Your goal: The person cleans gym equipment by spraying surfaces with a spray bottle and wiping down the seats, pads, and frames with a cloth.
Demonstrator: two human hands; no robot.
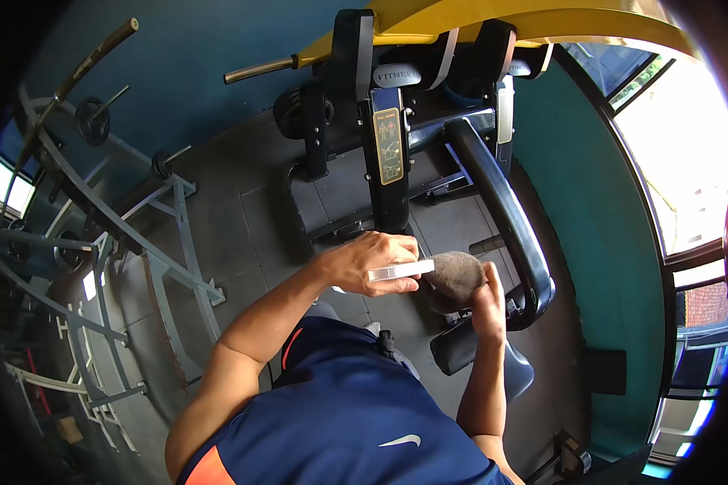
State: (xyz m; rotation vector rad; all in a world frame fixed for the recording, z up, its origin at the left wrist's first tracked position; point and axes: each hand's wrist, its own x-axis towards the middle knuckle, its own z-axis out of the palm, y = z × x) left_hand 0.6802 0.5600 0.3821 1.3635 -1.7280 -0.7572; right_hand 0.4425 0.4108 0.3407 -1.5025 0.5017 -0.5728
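My left hand [384, 257] is closed around a flat white bar-shaped thing [396, 271], its long edge turned up toward me. The bar's right end meets a rounded, grey-brown, fuzzy-looking piece [459, 276], somewhat like a cap, with a darker underside. Fingers of my right hand [488, 301] grip that piece at its right edge. Both hands are close together in front of my chest, over the dark floor. I cannot tell exactly what kind of thing the grey-brown piece is.
Ahead stands a black and yellow gym machine [391, 145] with a thick curved black arm [505, 218] and a padded roller [455, 346]. Grey metal racks [178, 234] with weight plates [93, 121] and a bar fill the left. A teal wall [574, 202] and windows are on the right.
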